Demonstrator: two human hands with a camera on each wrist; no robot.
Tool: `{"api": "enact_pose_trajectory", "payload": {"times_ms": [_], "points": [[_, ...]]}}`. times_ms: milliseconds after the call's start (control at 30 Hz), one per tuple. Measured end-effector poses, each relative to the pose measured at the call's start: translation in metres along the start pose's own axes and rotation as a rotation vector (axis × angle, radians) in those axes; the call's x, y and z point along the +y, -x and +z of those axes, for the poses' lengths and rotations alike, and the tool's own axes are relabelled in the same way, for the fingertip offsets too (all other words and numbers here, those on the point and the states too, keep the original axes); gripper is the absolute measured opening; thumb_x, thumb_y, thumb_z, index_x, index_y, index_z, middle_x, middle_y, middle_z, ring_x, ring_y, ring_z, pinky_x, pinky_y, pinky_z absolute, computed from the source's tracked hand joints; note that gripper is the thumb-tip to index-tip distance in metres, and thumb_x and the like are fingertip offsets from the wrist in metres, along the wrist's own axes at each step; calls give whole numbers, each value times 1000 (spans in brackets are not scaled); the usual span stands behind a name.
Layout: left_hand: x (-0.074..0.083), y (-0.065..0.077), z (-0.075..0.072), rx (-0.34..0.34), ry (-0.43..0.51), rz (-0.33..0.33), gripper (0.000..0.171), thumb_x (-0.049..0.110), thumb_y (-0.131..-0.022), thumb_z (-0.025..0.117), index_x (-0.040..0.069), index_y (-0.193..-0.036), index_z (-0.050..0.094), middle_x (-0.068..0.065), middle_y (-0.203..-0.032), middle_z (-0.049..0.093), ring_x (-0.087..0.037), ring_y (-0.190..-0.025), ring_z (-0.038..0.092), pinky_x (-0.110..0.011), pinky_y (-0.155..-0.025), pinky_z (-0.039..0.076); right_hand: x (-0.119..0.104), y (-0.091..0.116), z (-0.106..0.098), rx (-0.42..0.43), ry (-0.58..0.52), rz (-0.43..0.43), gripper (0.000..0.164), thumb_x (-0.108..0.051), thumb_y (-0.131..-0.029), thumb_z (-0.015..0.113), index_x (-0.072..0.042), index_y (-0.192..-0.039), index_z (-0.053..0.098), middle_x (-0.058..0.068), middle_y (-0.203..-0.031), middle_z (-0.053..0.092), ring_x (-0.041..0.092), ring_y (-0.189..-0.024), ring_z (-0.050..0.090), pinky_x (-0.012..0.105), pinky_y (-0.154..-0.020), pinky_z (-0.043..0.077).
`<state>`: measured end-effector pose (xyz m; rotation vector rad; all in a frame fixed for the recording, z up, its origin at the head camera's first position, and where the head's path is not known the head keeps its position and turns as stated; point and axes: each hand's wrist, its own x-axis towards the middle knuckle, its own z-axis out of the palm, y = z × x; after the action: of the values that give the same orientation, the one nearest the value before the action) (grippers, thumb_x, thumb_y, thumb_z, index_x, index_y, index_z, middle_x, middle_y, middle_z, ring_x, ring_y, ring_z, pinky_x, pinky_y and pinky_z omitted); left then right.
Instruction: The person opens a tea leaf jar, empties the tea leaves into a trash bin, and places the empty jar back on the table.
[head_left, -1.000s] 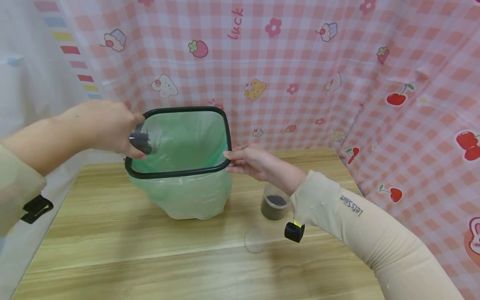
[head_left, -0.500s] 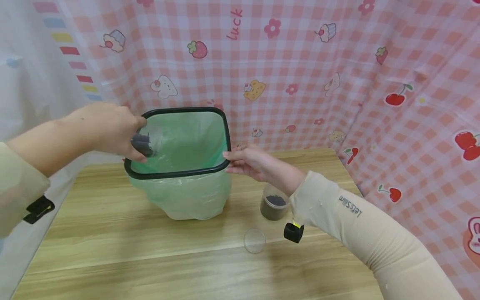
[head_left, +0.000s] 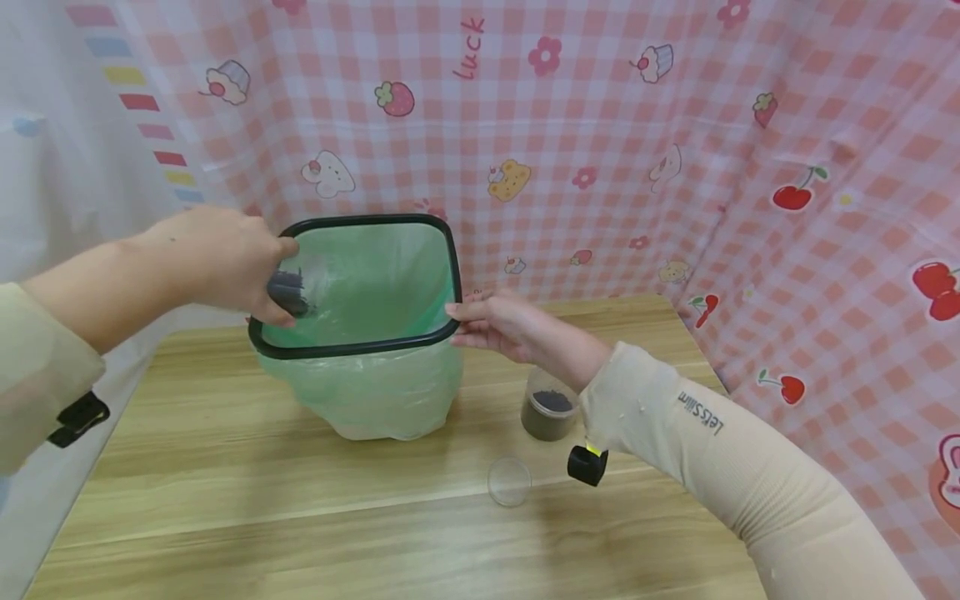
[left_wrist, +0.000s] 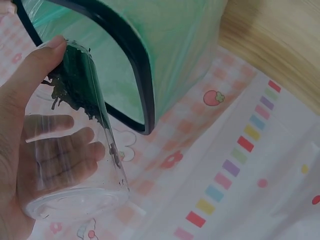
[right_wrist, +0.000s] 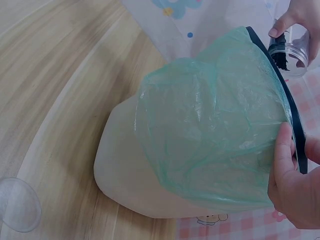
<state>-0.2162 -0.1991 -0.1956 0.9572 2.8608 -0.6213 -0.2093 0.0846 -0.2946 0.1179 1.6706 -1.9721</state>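
My left hand [head_left: 213,254] grips a clear plastic jar [left_wrist: 80,200], tipped on its side with its mouth over the left side of a trash bin. Dark, flaky stuff [left_wrist: 80,85] lies along the jar's lower wall towards the mouth. The bin has a black rim [head_left: 360,346] and a green plastic bag [head_left: 375,392] folded down over its outside. At the bin's right side, my right hand [head_left: 517,325] pinches the rim, thumb on top and fingers beneath. The bin's floor is hidden from the head view.
On the wooden table [head_left: 300,517], a clear tub [head_left: 549,414] part-filled with dark grains stands below my right wrist. A clear round lid [head_left: 510,482] lies flat in front of it. Pink checked cloth [head_left: 585,125] hangs behind and to the right, white cloth at left.
My left hand has shifted slightly right with the jar, and its tilt has changed a little. The right hand and the bin stay in place.
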Motion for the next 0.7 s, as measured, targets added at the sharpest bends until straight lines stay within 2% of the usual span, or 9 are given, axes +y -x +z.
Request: {"api": "enact_pose_trajectory", "payload": {"times_ms": [267, 700], "points": [[5, 0, -1, -1, -15, 19, 79, 65, -60, 74, 3, -108, 63, 0, -63, 56, -14, -56, 55, -41, -57, 51, 0, 0, -1, -3, -7, -3, 5, -3, -92, 56, 1, -89, 56, 7, -74, 57, 13, -65, 57, 24, -70, 54], [7, -1, -3, -2, -30, 20, 82, 64, -59, 75, 1, -111, 63, 1, -59, 55, -13, -51, 53, -39, -55, 51, 0, 0, -1, 1, -9, 0, 5, -3, -92, 57, 1, -91, 55, 7, -76, 56, 13, -66, 56, 25, -73, 54]]}}
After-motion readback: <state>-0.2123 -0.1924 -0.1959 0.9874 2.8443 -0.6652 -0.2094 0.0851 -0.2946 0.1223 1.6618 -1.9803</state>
